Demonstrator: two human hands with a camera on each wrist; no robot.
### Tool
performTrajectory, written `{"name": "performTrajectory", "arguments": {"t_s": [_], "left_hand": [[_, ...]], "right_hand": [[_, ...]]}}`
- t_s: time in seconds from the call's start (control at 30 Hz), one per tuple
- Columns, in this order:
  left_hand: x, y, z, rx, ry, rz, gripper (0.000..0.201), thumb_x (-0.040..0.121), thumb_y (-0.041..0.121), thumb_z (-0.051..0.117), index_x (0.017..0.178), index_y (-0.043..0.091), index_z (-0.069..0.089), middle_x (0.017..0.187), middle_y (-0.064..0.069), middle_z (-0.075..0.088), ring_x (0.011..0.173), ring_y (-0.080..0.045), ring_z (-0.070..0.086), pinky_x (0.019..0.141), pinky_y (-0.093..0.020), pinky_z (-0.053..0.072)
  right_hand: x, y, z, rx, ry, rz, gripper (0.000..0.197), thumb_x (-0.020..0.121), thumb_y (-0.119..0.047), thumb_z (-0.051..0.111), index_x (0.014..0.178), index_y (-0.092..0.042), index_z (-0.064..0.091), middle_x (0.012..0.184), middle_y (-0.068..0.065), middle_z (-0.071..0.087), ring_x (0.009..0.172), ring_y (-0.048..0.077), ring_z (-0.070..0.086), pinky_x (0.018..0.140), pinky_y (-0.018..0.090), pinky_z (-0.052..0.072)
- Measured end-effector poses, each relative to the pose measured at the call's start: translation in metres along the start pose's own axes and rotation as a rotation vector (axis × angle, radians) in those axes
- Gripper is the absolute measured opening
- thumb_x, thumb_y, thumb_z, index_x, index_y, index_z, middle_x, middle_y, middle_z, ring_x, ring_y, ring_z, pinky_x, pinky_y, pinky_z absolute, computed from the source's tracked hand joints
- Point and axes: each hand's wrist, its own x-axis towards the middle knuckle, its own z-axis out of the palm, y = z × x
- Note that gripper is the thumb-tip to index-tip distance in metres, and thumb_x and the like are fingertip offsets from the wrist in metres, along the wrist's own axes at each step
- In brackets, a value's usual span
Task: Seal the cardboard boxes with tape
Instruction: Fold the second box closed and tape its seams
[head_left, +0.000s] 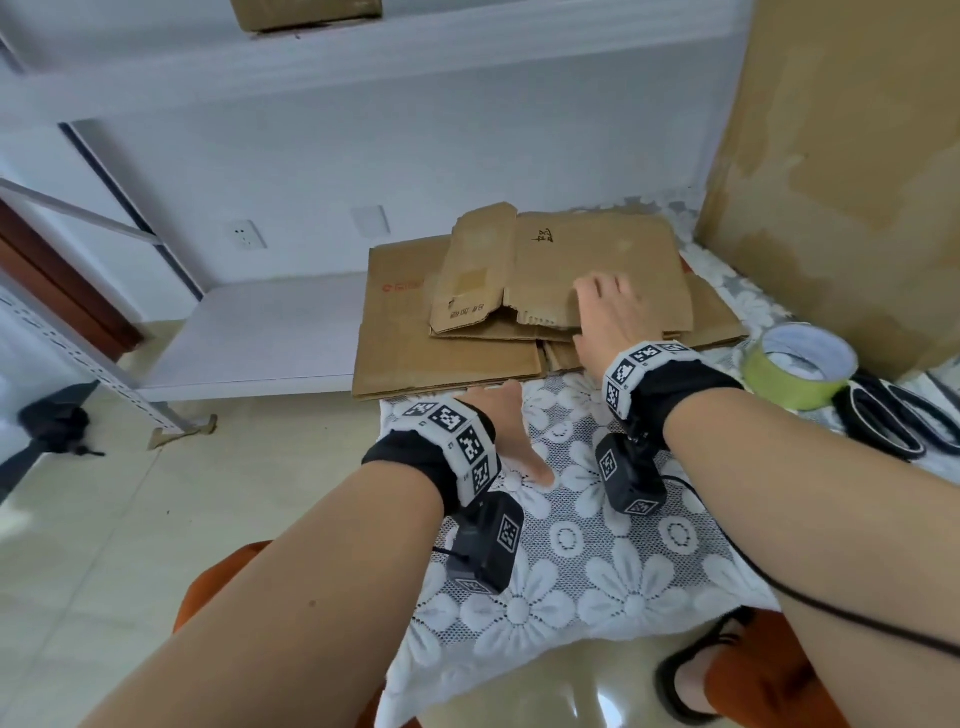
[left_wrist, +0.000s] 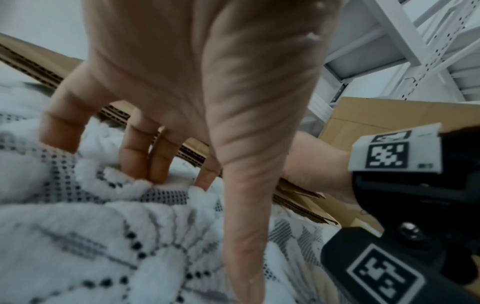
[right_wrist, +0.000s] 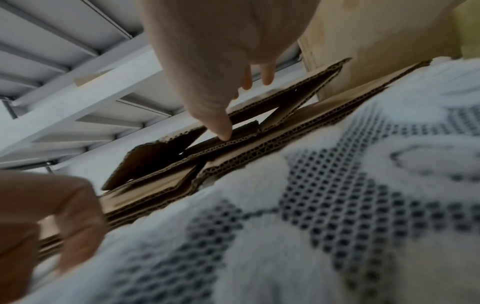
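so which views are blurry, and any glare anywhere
Head view: mostly sharp, wide-angle bowing, glare on the glossy floor. Left wrist view: left hand and tablecloth soft up close. Right wrist view: tablecloth blurred in front, cardboard stack edges crisper.

Both forearms bare, stretched forward toward the cardboard stack (head_left: 447, 343). The right hand (head_left: 605, 312) lies on top of the stack at its near edge, fingers spread and nearly straight, thumb (right_wrist: 221, 127) tip touching a corrugated edge. The left hand (head_left: 511, 421) sits just short of the stack's near edge, fingers (left_wrist: 135, 152) pointing down, tips pressed onto the surface. Neither hand grips anything.
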Motion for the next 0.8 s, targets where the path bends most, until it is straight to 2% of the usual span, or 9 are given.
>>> {"name": "performTrajectory", "arguments": {"t_s": [0.1,0.17,0.23,0.3,0.37,0.5,0.6,0.67,0.8], "left_hand": [[-0.002,-0.005,-0.003,-0.027,-0.011,0.035,0.083,0.075,0.053,0.077,0.137,0.013,0.039,0.131,-0.003,0.054,0.105,-0.019,0.052,0.08,-0.032,0.042],[-0.001,-0.009,-0.006,-0.065,-0.007,0.044,0.072,0.081,0.055,0.07,0.132,0.01,0.048,0.117,-0.005,0.058,0.086,-0.013,0.049,0.07,-0.026,0.039],[0.004,-0.011,-0.008,-0.16,0.021,0.021,0.055,0.085,0.059,0.063,0.109,0.009,0.062,0.085,-0.002,0.057,0.062,-0.009,0.043,0.06,-0.021,0.039],[0.011,-0.012,-0.011,-0.362,0.064,-0.009,0.046,0.088,0.056,0.061,0.087,0.01,0.062,0.067,0.0,0.054,0.053,-0.01,0.044,0.062,-0.023,0.047],[0.017,-0.014,-0.012,-0.662,0.117,-0.027,0.043,0.088,0.048,0.065,0.088,0.006,0.061,0.069,-0.002,0.059,0.056,-0.012,0.05,0.068,-0.024,0.052],[0.022,-0.011,-0.016,-1.104,0.2,-0.071,0.059,0.075,0.052,0.078,0.104,0.003,0.064,0.101,-0.015,0.073,0.079,-0.021,0.066,0.093,-0.039,0.055],[0.02,-0.003,-0.021,-1.29,0.236,-0.048,0.048,0.076,0.049,0.077,0.097,0.009,0.06,0.096,-0.011,0.073,0.072,-0.019,0.07,0.089,-0.037,0.056],[0.018,0.005,-0.024,-1.326,0.254,0.016,0.052,0.074,0.049,0.08,0.103,0.008,0.065,0.098,-0.011,0.075,0.085,-0.025,0.073,0.088,-0.039,0.058],[0.018,0.016,-0.031,-1.33,0.558,0.015,0.016,0.087,0.023,0.072,0.086,0.01,0.063,0.096,-0.015,0.073,0.091,-0.031,0.071,0.085,-0.042,0.059]], "right_hand": [[0.004,0.008,-0.005,-0.107,-0.009,0.029,0.032,0.091,-0.01,0.051,0.124,-0.009,0.047,0.126,0.011,0.052,0.114,0.027,0.046,0.092,0.037,0.04],[0.006,0.012,-0.009,-0.111,-0.027,0.011,0.029,0.092,-0.004,0.043,0.118,-0.01,0.053,0.12,0.011,0.057,0.11,0.028,0.048,0.087,0.037,0.04],[0.006,0.014,-0.013,-0.087,0.009,0.007,0.022,0.093,-0.002,0.041,0.106,-0.008,0.058,0.106,0.011,0.063,0.097,0.028,0.052,0.075,0.035,0.036],[0.004,0.017,-0.017,-0.06,0.097,0.015,0.018,0.094,-0.002,0.043,0.097,-0.007,0.06,0.093,0.011,0.065,0.08,0.027,0.048,0.067,0.032,0.027],[0.002,0.019,-0.021,-0.003,0.184,0.006,0.019,0.094,-0.001,0.044,0.097,-0.008,0.061,0.089,0.011,0.065,0.073,0.024,0.043,0.065,0.031,0.026],[-0.006,0.027,-0.033,0.161,0.277,-0.02,0.025,0.099,-0.01,0.039,0.109,-0.008,0.063,0.098,0.012,0.067,0.089,0.031,0.057,0.076,0.037,0.044],[-0.013,0.028,-0.044,0.319,0.378,-0.058,0.028,0.1,-0.013,0.042,0.117,-0.006,0.062,0.108,0.014,0.067,0.099,0.031,0.06,0.087,0.041,0.047],[-0.013,0.026,-0.051,0.385,0.428,-0.076,0.028,0.099,-0.012,0.044,0.12,-0.006,0.062,0.111,0.013,0.067,0.101,0.031,0.061,0.09,0.04,0.047],[-0.011,0.016,-0.066,0.555,0.461,-0.008,0.029,0.1,-0.014,0.043,0.122,-0.007,0.061,0.106,0.007,0.068,0.094,0.023,0.062,0.084,0.026,0.046]]}}
